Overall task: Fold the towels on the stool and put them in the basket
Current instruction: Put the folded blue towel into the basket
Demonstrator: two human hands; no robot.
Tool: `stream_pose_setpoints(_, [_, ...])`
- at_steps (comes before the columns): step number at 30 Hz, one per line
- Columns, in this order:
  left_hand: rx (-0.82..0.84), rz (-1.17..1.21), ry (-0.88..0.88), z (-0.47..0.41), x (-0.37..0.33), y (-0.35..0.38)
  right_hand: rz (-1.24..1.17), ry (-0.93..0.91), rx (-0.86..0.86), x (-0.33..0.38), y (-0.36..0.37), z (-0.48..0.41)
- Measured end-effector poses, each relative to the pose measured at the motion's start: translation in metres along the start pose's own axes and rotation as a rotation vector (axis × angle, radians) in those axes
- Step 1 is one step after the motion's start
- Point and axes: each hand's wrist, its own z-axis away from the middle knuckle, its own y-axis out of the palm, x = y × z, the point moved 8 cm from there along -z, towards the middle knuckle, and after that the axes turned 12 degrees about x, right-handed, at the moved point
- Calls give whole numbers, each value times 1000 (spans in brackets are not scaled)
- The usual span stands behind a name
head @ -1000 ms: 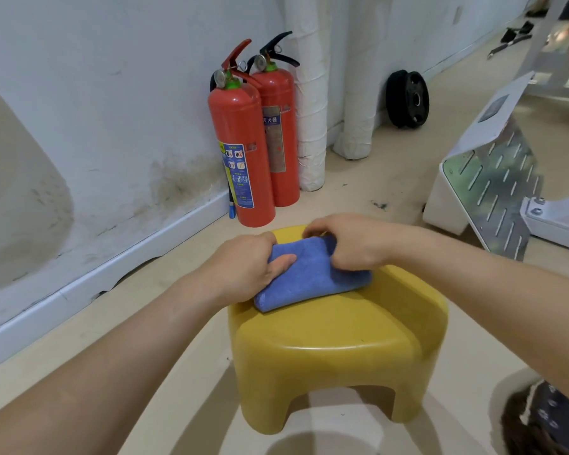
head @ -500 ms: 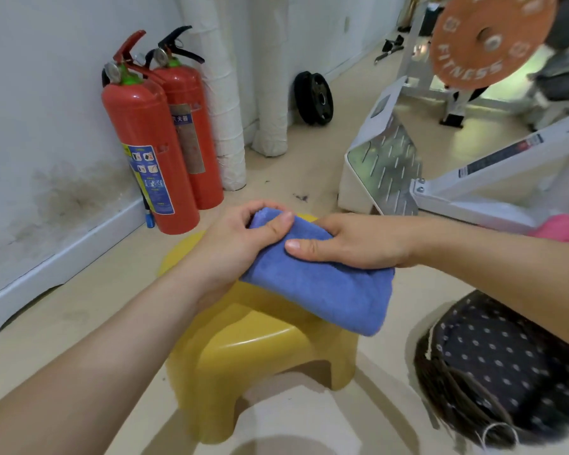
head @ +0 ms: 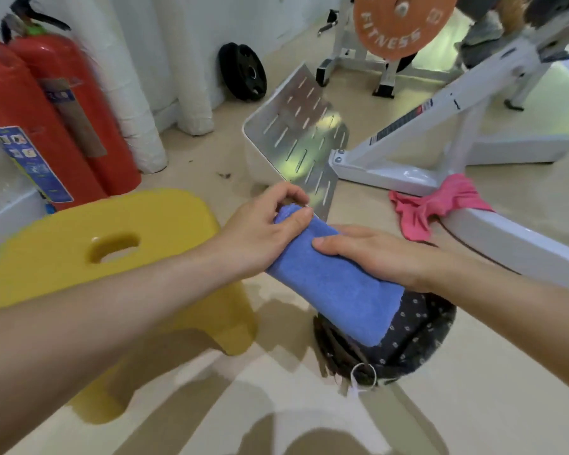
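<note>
The folded blue towel [head: 335, 290] is held in the air just right of the stool [head: 79, 244], directly above the basket [head: 418, 336], having been lifted from the stool's seat, where it lay a second ago. Its far end is pinched in the grip of the left hand [head: 260, 234]; its middle is clasped by the right hand [head: 375, 254]. The seat's handle slot, hidden before, is now seen.

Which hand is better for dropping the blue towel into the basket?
Right, probably. The right hand holds the folded blue towel near its middle, on the side over the basket. The left hand only pinches the far end, nearer the yellow stool.
</note>
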Motion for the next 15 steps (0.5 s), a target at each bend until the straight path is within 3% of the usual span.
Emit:
stream_pose_setpoints(4, [-49,-234,-174,-23,33,55,53,100,-195,-70,-56,23])
stream_pose_setpoints(7, [34,-265,-472,-18,80,119,-16,219,-301,-139,-88,21])
stream_pose_setpoints(11, [191,-232,-674,1,111,204,-52,348,-125,-215,-83,-3])
stream_pose_setpoints(15, [112,-243,-730,4,117,206,-17,439,-16,-252,-59,-27])
